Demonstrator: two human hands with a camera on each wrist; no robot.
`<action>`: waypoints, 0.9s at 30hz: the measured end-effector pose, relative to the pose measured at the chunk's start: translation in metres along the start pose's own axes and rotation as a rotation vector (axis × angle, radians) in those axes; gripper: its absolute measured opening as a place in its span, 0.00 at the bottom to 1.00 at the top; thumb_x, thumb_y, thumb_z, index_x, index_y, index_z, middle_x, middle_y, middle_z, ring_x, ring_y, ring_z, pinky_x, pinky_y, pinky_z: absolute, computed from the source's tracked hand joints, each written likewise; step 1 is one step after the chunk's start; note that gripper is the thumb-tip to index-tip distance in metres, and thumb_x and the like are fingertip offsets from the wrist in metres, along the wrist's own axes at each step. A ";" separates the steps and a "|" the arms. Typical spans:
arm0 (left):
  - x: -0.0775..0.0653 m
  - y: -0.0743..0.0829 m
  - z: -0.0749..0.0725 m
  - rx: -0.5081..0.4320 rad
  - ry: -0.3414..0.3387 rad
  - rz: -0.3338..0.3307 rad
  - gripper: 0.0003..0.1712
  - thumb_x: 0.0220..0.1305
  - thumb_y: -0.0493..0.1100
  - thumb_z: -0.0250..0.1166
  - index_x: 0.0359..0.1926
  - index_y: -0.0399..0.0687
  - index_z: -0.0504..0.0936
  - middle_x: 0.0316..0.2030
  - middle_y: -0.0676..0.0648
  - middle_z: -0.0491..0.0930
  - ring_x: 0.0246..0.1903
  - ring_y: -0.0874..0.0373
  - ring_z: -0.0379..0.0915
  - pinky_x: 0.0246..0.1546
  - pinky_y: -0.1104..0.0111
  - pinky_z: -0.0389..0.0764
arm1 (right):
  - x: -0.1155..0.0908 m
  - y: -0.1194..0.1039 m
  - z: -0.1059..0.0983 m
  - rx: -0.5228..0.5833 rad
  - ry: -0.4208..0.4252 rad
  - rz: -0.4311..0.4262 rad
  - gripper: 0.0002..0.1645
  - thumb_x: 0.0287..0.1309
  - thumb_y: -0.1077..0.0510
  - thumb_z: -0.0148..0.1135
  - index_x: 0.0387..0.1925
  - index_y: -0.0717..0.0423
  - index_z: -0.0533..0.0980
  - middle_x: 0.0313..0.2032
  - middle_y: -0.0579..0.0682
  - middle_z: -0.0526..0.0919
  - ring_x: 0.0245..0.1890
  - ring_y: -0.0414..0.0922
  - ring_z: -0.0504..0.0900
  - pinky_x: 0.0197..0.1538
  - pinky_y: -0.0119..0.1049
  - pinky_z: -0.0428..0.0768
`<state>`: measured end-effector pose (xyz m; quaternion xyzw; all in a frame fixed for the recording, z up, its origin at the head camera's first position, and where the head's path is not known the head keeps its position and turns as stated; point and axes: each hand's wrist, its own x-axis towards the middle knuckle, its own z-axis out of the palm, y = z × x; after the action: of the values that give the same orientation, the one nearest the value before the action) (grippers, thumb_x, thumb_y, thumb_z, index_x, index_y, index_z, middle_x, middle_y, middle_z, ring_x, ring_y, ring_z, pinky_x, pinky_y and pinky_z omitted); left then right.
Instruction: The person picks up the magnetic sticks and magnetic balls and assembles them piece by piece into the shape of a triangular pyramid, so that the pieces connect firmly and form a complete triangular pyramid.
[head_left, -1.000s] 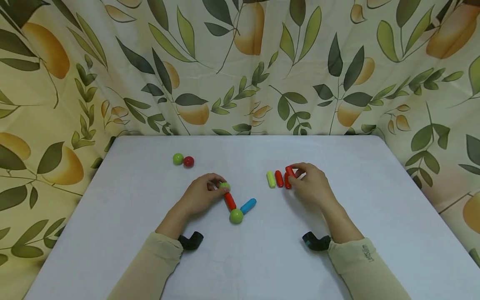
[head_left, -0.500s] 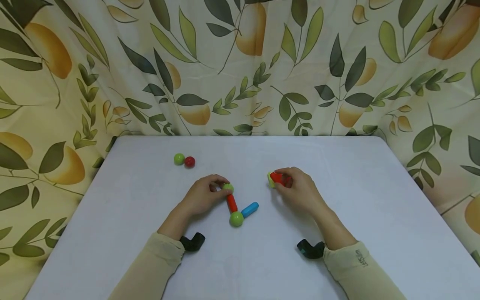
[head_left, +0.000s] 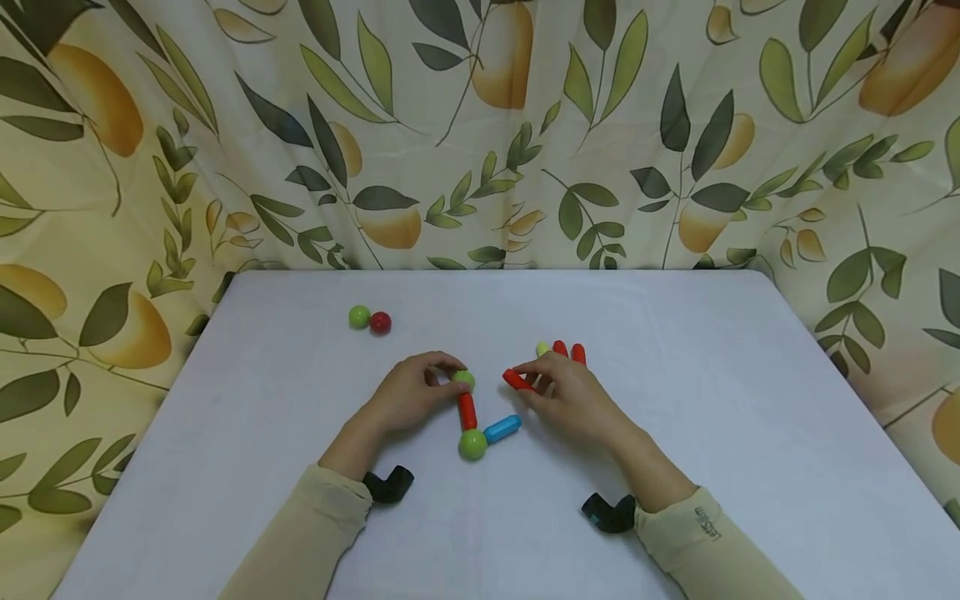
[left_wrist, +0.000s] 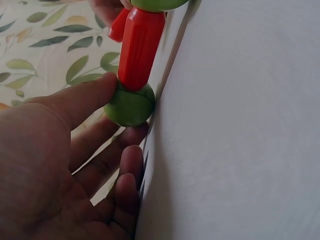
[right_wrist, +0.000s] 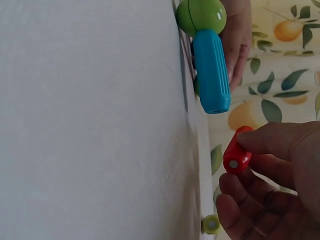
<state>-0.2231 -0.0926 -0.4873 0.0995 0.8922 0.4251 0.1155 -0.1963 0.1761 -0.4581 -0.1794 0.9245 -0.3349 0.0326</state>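
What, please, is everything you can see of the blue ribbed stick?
The blue, ribbed, plastic-looking stick is straight. One end meets a glossy green ball; the free end points right and slightly away. Neither the left hand nor the right hand touches it. Whether it rests on the white tabletop is unclear.

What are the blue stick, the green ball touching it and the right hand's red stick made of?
The blue stick looks like satin plastic, with moulded grooves. The green ball seems glossy plastic, with a glint and a seam. The red stick glints, so probably shiny plastic; its grey end dot might be metal.
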 end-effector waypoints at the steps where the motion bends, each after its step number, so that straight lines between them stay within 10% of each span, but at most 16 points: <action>1: 0.000 0.001 0.000 0.000 -0.003 0.005 0.15 0.65 0.56 0.72 0.53 0.69 0.85 0.45 0.59 0.82 0.41 0.56 0.73 0.39 0.64 0.74 | 0.000 0.000 0.001 -0.005 -0.003 -0.006 0.22 0.62 0.59 0.72 0.58 0.52 0.83 0.41 0.45 0.83 0.40 0.41 0.81 0.42 0.33 0.82; 27: -0.002 0.002 0.009 -0.017 -0.063 0.080 0.16 0.66 0.58 0.71 0.54 0.68 0.84 0.44 0.58 0.81 0.41 0.56 0.74 0.39 0.63 0.75 | -0.003 0.002 0.025 0.078 -0.091 -0.016 0.18 0.66 0.54 0.70 0.57 0.45 0.84 0.41 0.37 0.81 0.40 0.40 0.78 0.42 0.33 0.79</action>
<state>-0.2184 -0.0855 -0.4907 0.1475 0.8799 0.4334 0.1273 -0.1898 0.1638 -0.4787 -0.2004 0.9067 -0.3625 0.0790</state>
